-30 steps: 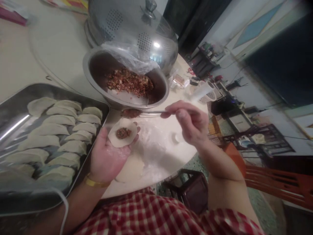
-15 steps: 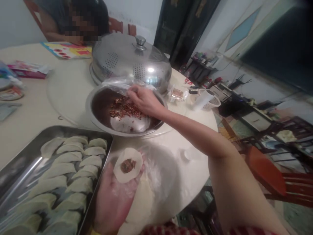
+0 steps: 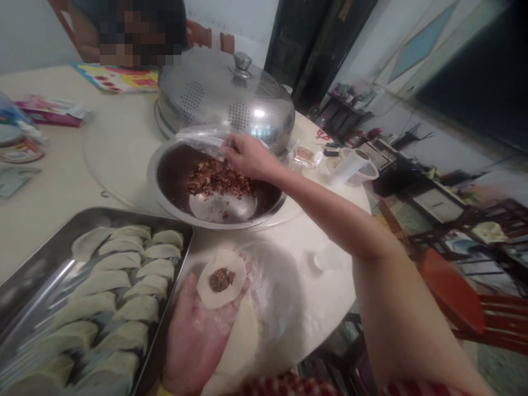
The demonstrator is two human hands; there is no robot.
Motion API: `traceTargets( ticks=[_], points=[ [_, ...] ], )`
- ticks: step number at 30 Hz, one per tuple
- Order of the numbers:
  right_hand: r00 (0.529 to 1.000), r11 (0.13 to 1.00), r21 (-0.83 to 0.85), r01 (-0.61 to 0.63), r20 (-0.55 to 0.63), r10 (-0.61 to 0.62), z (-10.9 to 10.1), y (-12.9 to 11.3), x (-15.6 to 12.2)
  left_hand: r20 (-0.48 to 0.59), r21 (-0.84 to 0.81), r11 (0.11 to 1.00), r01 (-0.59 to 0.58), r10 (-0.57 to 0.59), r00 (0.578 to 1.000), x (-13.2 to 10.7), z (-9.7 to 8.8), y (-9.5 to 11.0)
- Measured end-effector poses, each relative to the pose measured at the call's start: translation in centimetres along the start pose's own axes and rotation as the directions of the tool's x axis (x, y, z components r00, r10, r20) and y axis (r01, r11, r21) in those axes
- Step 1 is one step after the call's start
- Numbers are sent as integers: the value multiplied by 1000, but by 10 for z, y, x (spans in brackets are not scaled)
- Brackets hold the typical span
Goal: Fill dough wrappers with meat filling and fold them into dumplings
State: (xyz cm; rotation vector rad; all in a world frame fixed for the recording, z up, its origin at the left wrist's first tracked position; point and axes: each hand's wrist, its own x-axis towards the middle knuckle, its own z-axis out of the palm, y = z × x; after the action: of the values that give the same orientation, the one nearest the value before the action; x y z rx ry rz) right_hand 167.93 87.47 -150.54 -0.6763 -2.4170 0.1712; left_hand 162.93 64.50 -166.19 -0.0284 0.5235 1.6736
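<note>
My left hand (image 3: 198, 335) lies palm up over the table's near edge. A round dumpling wrapper (image 3: 221, 278) with a dab of brown filling rests on its fingers. My right hand (image 3: 245, 155) reaches over the steel bowl (image 3: 165, 190) of minced filling (image 3: 218, 179). Its fingers are closed on a thin utensil handle that dips into the filling. More wrappers (image 3: 241, 338) lie on the floured table under my left hand.
A steel tray (image 3: 41, 264) with several folded dumplings sits at the left. A perforated steel dome cover (image 3: 223, 102) stands behind the bowl. Another person sits across the table. A white cup (image 3: 350, 165) is at the right, a red chair (image 3: 462, 300) beside the table.
My right hand moved from beside the wrapper up into the bowl and now sits at its far rim. My left hand stayed put with the filled wrapper. The view tilted upward.
</note>
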Motion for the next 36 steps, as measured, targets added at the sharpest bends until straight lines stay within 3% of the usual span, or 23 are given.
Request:
traceTargets(
  ticks=[5, 10, 13, 16, 18, 20, 22, 25, 27, 30, 33, 36],
  points=[
    [995, 999, -30, -32, -92, 29, -1, 12, 6, -14, -41, 999, 10, -11, 1000, 1, 3, -1],
    [1000, 994, -109, -20, -24, 18, 14, 9, 9, 19, 2, 999, -32, 32, 999, 2, 1, -1],
    [998, 989, -133, -58, -18, 56, 23, 14, 16, -30, 25, 999, -28, 29, 999, 0, 6, 0],
    [994, 987, -123, -104, -38, 100, 13, 19, 19, -100, 65, 997, -42, 49, 994, -2, 14, 0],
    [986, 988, -85, -132, -110, 123, -3, 18, 7, -108, 95, 994, -50, 60, 992, -3, 19, -1],
    [963, 993, -24, -117, -248, 108, -20, 11, -24, -80, 117, 992, -49, 59, 995, -3, 22, -1],
    [934, 999, 45, 24, -356, -7, -30, -3, -74, -26, 129, 990, -57, 60, 998, -3, 23, -2],
    [883, 968, 104, 227, -441, -159, -27, -29, -169, 73, 140, 987, -82, 73, 995, -8, 22, -4],
    [868, 965, 109, 239, -469, -162, -18, -37, -229, 99, 151, 985, -80, 66, 993, -17, 20, -7],
    [828, 998, 54, 44, -561, -6, -7, -23, -294, 90, 182, 982, -39, 23, 996, -36, 14, -15],
    [749, 970, -44, -237, -645, 153, -11, 17, -334, 143, 191, 981, -13, -14, 990, -52, 6, -26],
    [779, 887, -148, -437, -556, 290, -19, 56, -353, 189, 164, 985, 55, -86, 978, -60, 1, -40]
  ],
)
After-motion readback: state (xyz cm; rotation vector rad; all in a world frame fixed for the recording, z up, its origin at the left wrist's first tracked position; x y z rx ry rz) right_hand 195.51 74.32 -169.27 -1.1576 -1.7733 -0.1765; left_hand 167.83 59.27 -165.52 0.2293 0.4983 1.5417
